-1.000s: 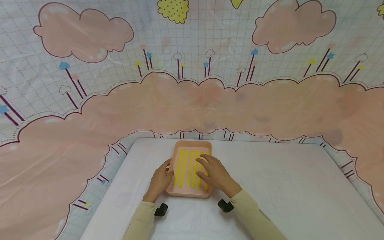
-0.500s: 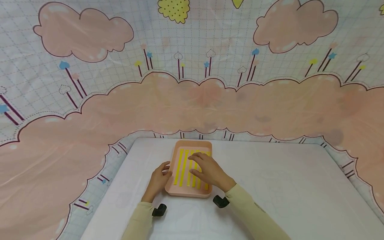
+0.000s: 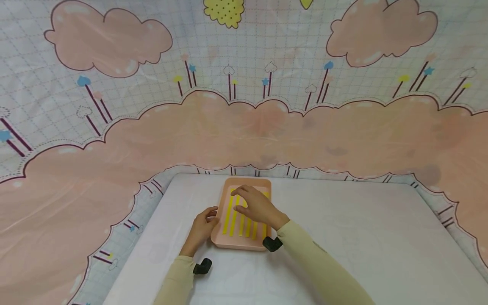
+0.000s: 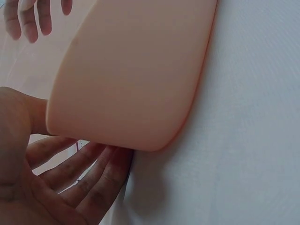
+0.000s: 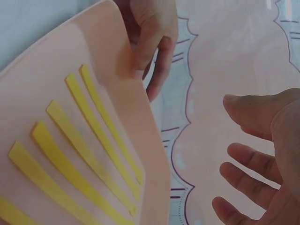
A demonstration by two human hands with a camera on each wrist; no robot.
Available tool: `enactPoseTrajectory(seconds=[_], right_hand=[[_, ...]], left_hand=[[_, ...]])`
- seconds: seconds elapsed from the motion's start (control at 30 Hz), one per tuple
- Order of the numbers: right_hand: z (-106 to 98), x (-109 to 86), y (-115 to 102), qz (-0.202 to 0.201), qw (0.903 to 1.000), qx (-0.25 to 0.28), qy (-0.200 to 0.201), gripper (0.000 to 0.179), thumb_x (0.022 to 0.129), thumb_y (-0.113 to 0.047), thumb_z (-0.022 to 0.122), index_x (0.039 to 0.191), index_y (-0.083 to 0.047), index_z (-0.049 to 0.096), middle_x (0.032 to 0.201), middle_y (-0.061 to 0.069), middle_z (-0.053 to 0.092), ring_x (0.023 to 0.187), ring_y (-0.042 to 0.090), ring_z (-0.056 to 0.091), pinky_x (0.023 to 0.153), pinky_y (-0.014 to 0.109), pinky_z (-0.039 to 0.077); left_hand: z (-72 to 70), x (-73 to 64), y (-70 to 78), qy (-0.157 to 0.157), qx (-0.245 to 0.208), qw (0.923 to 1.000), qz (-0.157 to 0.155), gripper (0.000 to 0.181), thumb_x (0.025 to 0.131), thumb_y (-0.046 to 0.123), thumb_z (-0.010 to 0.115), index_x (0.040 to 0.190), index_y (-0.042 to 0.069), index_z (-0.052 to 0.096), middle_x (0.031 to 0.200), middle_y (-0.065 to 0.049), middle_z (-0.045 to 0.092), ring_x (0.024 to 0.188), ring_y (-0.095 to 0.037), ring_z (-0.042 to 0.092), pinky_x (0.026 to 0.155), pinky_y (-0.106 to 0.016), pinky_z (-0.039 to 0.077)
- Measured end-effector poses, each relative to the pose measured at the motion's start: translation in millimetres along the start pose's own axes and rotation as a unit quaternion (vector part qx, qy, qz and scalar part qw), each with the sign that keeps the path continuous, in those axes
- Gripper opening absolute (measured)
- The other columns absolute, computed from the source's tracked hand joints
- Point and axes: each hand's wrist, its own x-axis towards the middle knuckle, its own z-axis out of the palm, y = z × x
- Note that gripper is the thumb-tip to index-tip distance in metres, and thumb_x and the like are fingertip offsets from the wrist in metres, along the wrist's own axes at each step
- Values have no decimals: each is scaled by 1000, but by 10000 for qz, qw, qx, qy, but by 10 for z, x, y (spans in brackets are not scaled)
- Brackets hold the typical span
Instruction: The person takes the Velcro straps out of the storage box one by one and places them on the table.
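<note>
A shallow peach-coloured tray (image 3: 238,245) rests on the table, with several yellow strips (image 3: 241,228) side by side along its length. At its left side my left hand (image 3: 201,228) holds the rim; in the right wrist view that thumb (image 5: 146,49) lies over the edge. From the left wrist view, the fingers (image 4: 105,180) reach the outside of the tray wall (image 4: 126,79). Over the tray hovers my right hand (image 3: 261,207), its fingers spread, slightly bent and holding nothing. It hides the upper parts of some strips in the head view.
White cloth covers the table (image 3: 343,237). Behind it hangs a patterned sheet (image 3: 267,135) with clouds. A dark wrist device (image 3: 203,266) sits at the left wrist, another dark device (image 3: 272,244) at the right.
My right hand has moved left and farther from me across the tray. My left hand shifted slightly along the tray's left side. The tray and strips stay in place.
</note>
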Motion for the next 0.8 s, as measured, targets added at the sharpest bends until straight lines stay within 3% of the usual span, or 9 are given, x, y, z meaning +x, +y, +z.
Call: enactPoseTrajectory(seconds=[0.5, 0.8], right_hand=[[184, 335, -3, 437, 9980, 448, -89, 37, 95, -25, 66, 130, -13, 60, 136, 6, 57, 127, 24, 54, 106, 40, 47], [316, 482, 45, 408, 9976, -190, -533, 27, 96, -26, 65, 121, -17, 65, 133, 5, 58, 123, 23, 55, 106, 42, 47]], left_hand=[[8, 27, -25, -20, 68, 9996, -268, 44, 94, 8, 59, 138, 5, 55, 130, -22, 61, 114, -36, 63, 96, -49, 53], [17, 0, 8, -34, 41, 9994, -350, 42, 96, 8, 57, 138, 5, 54, 130, -21, 61, 115, -36, 62, 97, -48, 53]])
